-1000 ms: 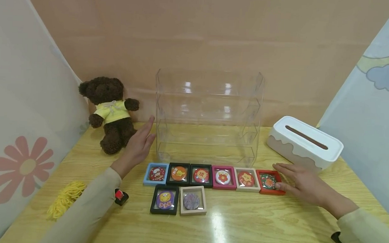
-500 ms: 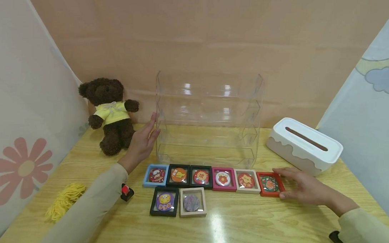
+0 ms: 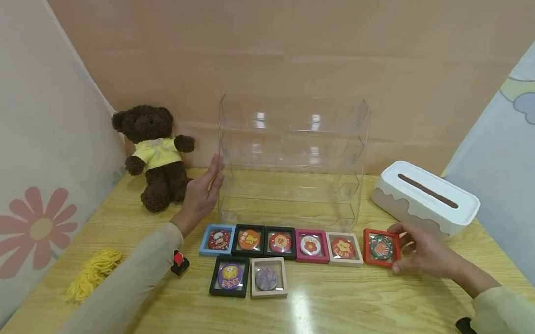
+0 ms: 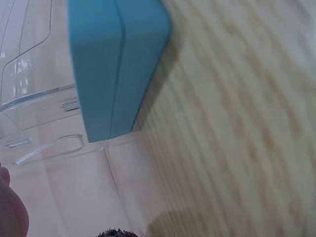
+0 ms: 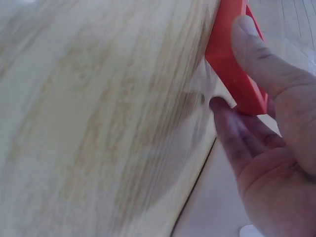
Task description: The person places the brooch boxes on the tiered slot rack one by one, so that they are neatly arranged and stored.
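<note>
My right hand [image 3: 424, 251] pinches a red display frame [image 3: 365, 249] by its right side, with a round green badge [image 3: 381, 248] inside it. In the right wrist view the thumb lies on the face of the red frame [image 5: 229, 59] and fingers reach under its edge, a corner tilted off the table. My left hand [image 3: 200, 196], fingers fairly straight, rests at the left side of a clear tiered display stand [image 3: 288, 219]. Left of the red frame runs a row of framed badges: cream [image 3: 346, 262], magenta [image 3: 310, 259], two black, and light blue [image 3: 203, 246].
In front of the row lie a black frame [image 3: 228, 292] and a cream frame [image 3: 268, 293]. A brown teddy bear [image 3: 157, 153] sits at the back left, yellow yarn [image 3: 95, 274] at the front left. A white tissue box [image 3: 426, 192] stands at the back right.
My right hand has taken hold of the red frame and shifted it slightly right, away from the cream one. My left hand has moved right, up to the stand's side.
</note>
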Tool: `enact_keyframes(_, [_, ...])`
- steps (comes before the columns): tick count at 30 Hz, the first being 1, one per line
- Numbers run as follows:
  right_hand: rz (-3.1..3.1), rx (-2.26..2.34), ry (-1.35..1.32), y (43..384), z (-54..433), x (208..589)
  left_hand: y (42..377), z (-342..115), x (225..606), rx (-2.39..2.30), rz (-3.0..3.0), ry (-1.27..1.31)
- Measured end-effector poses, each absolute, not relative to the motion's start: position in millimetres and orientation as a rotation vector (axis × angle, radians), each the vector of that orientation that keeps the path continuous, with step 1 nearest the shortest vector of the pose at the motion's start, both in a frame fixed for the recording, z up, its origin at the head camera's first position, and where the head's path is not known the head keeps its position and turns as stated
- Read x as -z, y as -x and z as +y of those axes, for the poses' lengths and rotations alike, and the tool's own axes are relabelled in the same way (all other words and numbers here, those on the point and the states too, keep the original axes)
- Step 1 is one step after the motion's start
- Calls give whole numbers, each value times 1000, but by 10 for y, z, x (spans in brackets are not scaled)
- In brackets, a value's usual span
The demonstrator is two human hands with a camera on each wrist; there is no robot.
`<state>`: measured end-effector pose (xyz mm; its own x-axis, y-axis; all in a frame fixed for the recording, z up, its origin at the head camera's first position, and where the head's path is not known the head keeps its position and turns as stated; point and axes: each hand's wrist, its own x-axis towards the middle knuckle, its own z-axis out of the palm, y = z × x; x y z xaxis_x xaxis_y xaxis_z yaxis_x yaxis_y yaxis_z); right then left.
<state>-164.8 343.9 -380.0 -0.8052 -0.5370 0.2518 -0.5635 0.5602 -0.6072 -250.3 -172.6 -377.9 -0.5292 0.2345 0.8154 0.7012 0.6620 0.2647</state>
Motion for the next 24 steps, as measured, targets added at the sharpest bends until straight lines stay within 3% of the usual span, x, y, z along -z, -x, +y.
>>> enact_keyframes(6, [-2627,-1198,-956,1706,3479,3786,2524,-1732,3786,786,-2046,748])
enact_keyframes(14, [-2587,-1095,-701,1715,3556,3723,2554,-1729,3812,821,-1980,760])
enact_keyframes(24, [-2461,-1491,-450,1777,3486,3401,2538,-1719,3810,871,-1965,749])
